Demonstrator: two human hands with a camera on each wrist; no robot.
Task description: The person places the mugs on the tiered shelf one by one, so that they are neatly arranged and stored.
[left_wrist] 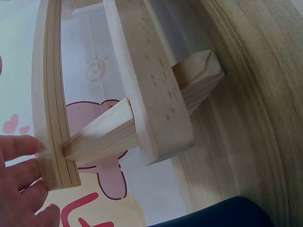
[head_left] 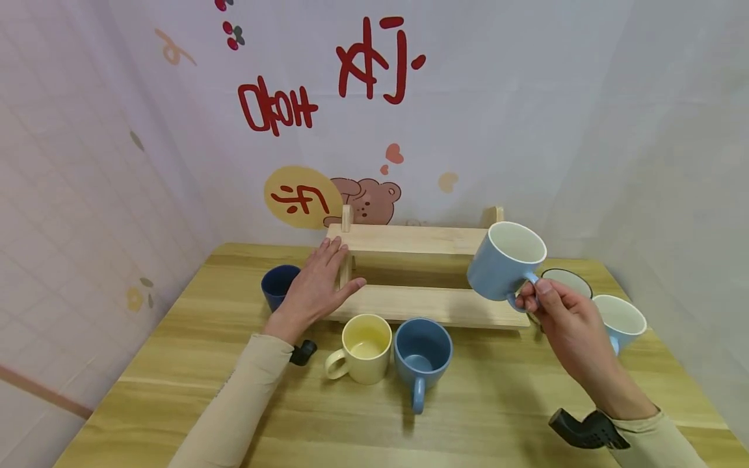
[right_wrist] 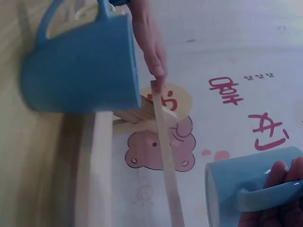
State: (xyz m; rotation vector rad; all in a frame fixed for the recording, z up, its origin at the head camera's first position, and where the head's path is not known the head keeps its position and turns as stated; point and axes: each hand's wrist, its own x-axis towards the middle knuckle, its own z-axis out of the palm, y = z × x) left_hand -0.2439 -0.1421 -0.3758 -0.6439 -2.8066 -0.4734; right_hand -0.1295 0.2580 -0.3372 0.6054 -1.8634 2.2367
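My right hand (head_left: 570, 325) pinches the handle of a light blue mug (head_left: 497, 270) with a white inside. The mug is tilted, in the air before the right end of a two-tier wooden rack (head_left: 421, 239). In the right wrist view, fingers curl at the handle of this mug (right_wrist: 241, 165). My left hand (head_left: 316, 283) touches the left end of the rack's upper board, thumb spread away from the fingers. Fingertips meet that board's end (left_wrist: 59, 170) in the left wrist view. No mug stands on the visible parts of the rack's boards.
A yellow mug (head_left: 365, 367) and a blue mug (head_left: 422, 367) stand before the rack. A dark blue mug (head_left: 276, 286) is partly behind my left hand. On the right are a dark-rimmed white mug (head_left: 567, 283) and another light blue mug (head_left: 623, 318). A printed cloth (head_left: 515, 130) hangs behind.
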